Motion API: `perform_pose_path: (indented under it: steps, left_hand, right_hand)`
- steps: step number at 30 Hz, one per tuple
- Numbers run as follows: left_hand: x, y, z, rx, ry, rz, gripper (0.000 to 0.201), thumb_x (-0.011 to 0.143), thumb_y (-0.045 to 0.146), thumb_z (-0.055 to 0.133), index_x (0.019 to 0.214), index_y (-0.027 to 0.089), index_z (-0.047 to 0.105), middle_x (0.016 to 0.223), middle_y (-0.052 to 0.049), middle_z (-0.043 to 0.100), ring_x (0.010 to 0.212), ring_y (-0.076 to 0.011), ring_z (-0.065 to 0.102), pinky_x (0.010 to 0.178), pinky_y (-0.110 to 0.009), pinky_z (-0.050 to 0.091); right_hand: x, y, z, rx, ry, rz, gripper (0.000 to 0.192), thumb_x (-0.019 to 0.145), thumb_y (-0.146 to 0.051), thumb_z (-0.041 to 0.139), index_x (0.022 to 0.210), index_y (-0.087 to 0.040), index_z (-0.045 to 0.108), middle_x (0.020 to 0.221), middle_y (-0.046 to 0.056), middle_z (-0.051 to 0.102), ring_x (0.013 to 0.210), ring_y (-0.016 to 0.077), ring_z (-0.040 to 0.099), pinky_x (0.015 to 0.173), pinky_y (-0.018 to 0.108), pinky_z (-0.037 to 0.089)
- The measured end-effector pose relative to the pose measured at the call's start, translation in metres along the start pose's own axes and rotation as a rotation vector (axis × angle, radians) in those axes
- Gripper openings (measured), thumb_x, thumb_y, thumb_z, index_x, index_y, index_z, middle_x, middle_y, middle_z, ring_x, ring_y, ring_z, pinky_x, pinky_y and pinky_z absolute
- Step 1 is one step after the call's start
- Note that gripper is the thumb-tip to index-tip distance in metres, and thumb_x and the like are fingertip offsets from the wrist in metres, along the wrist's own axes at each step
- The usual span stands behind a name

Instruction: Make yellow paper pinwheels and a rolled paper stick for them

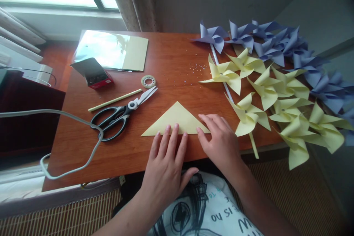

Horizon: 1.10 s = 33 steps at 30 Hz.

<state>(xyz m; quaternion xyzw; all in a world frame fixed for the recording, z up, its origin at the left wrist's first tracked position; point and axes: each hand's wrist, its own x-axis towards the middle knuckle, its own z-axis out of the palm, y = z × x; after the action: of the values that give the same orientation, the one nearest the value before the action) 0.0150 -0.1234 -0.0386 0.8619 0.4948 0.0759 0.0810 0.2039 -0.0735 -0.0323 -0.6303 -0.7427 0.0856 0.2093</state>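
A yellow sheet of paper (177, 115), folded into a triangle, lies flat on the table with its long edge towards me and its point away. My left hand (166, 166) rests with its fingers stretched out, the fingertips on the paper's near edge and the thumb apart. At the paper's right corner is my right hand (219, 138), its thumb and index finger spread around the corner and the other fingers partly bent. Black-handled scissors (124, 112) lie left of the paper, blades partly apart.
A tape roll (148, 81), a yellow paper stick (114, 100), an opened red box (96, 77) and a glossy pack of paper (110, 49) lie on the left. Yellow pinwheels (247, 114) and purple pinwheels (272, 44) crowd the right. A white cable (83, 167) loops over the left edge.
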Motion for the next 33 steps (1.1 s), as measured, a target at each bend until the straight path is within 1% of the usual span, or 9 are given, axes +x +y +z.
perform_pose_path:
  steps: [3, 9, 13, 15, 17, 20, 24, 28, 33]
  left_hand:
    - [0.002, 0.0, 0.006, 0.016, 0.007, 0.012, 0.086, 0.093, 0.066, 0.044, 0.155, 0.005, 0.034, 0.163, -0.025, 0.026, 0.152, -0.04, 0.022, 0.123, -0.056, 0.018]
    - [0.001, -0.003, 0.007, -0.039, 0.045, 0.022, 0.083, 0.091, 0.063, 0.051, 0.151, 0.006, 0.04, 0.16, -0.025, 0.032, 0.15, -0.0413, 0.027, 0.122, -0.056, 0.02]
    - [-0.001, -0.008, -0.002, -0.272, 0.175, 0.062, 0.056, 0.092, 0.03, 0.061, 0.143, 0.01, 0.048, 0.155, -0.022, 0.043, 0.148, -0.0374, 0.034, 0.12, -0.054, 0.029]
    - [-0.002, -0.013, -0.008, -0.443, 0.291, 0.043, 0.049, 0.089, 0.013, 0.06, 0.137, 0.013, 0.053, 0.148, -0.019, 0.051, 0.142, -0.0327, 0.042, 0.116, -0.049, 0.038]
    - [-0.002, -0.018, -0.016, -0.622, 0.342, -0.017, 0.044, 0.088, 0.008, 0.06, 0.131, 0.017, 0.058, 0.137, -0.015, 0.06, 0.13, -0.0279, 0.054, 0.108, -0.042, 0.046]
    - [0.002, -0.024, -0.025, -0.934, 0.24, -0.176, 0.032, 0.093, 0.015, 0.058, 0.124, 0.022, 0.064, 0.125, -0.009, 0.068, 0.115, -0.0228, 0.063, 0.098, -0.034, 0.051]
    - [0.01, -0.025, -0.025, -1.454, 0.065, -0.398, 0.036, 0.099, 0.037, 0.054, 0.132, 0.024, 0.062, 0.133, -0.01, 0.066, 0.121, -0.0272, 0.062, 0.1, -0.037, 0.051]
    - [0.022, -0.018, -0.025, -1.975, 0.07, -0.518, 0.051, 0.095, 0.056, 0.053, 0.133, 0.023, 0.061, 0.14, -0.011, 0.062, 0.131, -0.0332, 0.055, 0.105, -0.045, 0.049]
    - [0.037, -0.019, -0.041, -2.253, 0.045, -0.732, 0.071, 0.091, 0.069, 0.048, 0.14, 0.018, 0.055, 0.137, -0.017, 0.064, 0.134, -0.037, 0.053, 0.105, -0.051, 0.049]
  right_hand:
    - [0.006, -0.002, 0.002, -0.016, -0.053, 0.024, 0.033, 0.092, -0.025, 0.06, 0.124, -0.015, 0.065, 0.106, 0.01, 0.069, 0.099, 0.0289, 0.062, 0.09, 0.041, 0.051]
    - [0.014, -0.004, 0.004, 0.048, -0.087, 0.064, 0.026, 0.09, -0.024, 0.062, 0.115, -0.016, 0.067, 0.094, 0.008, 0.067, 0.09, 0.0273, 0.062, 0.082, 0.04, 0.051]
    - [0.016, -0.002, 0.001, 0.263, -0.066, 0.006, 0.015, 0.09, -0.016, 0.061, 0.103, -0.017, 0.068, 0.085, 0.004, 0.064, 0.083, 0.022, 0.061, 0.08, 0.035, 0.05]
    - [0.016, -0.003, -0.003, 0.378, -0.026, -0.024, 0.014, 0.091, -0.014, 0.061, 0.103, -0.018, 0.068, 0.085, 0.004, 0.064, 0.081, 0.0196, 0.06, 0.078, 0.033, 0.051]
    - [0.014, -0.006, -0.009, 0.467, 0.047, -0.028, 0.012, 0.092, -0.014, 0.062, 0.1, -0.018, 0.068, 0.084, 0.003, 0.063, 0.078, 0.0173, 0.06, 0.075, 0.031, 0.051]
    - [0.009, -0.012, -0.019, 0.532, 0.194, -0.029, 0.01, 0.09, -0.011, 0.065, 0.095, -0.019, 0.068, 0.084, 0.003, 0.062, 0.077, 0.016, 0.061, 0.071, 0.03, 0.052]
    - [0.0, -0.018, -0.027, 0.474, 0.353, -0.179, 0.023, 0.084, -0.003, 0.068, 0.1, -0.02, 0.068, 0.087, 0.005, 0.063, 0.084, 0.019, 0.062, 0.072, 0.034, 0.055]
    - [-0.01, -0.02, -0.023, 0.359, 0.353, -0.351, 0.032, 0.081, 0.001, 0.071, 0.106, -0.02, 0.069, 0.09, 0.007, 0.066, 0.089, 0.0223, 0.063, 0.078, 0.039, 0.059]
    - [-0.02, -0.017, -0.011, 0.329, 0.308, -0.405, 0.032, 0.081, 0.001, 0.071, 0.107, -0.018, 0.07, 0.092, 0.008, 0.07, 0.093, 0.0227, 0.067, 0.082, 0.039, 0.061]
